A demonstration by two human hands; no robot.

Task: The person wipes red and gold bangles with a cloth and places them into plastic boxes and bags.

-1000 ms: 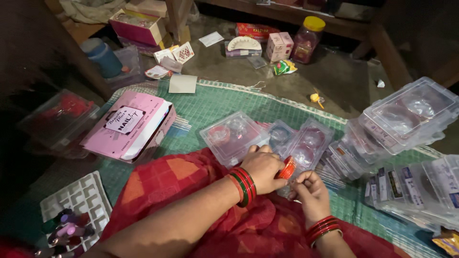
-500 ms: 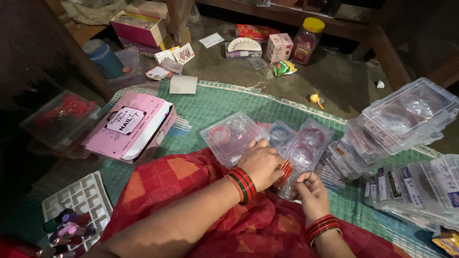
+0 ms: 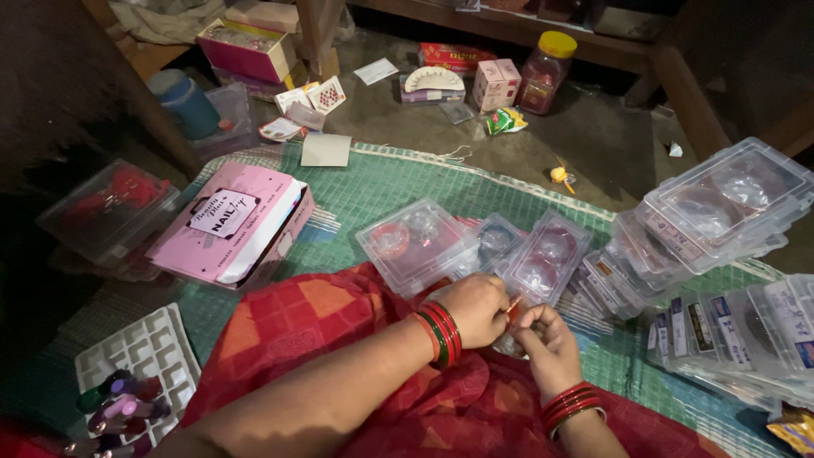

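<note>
Since a second ago, closed in together: left hand (image 3: 476, 307) and right hand (image 3: 547, 339) now meet, both pinching 1 small red piece (image 3: 512, 304) over the lap. Crowded ahead by 3 clear cases (image 3: 420, 246); flanked right by 1 tall case stack (image 3: 721, 203). At left, 1 pink box (image 3: 229, 225) and 1 white tray (image 3: 140, 352). Open room only on bare floor (image 3: 610, 136) beyond the green mat (image 3: 381, 182) edge.
</note>
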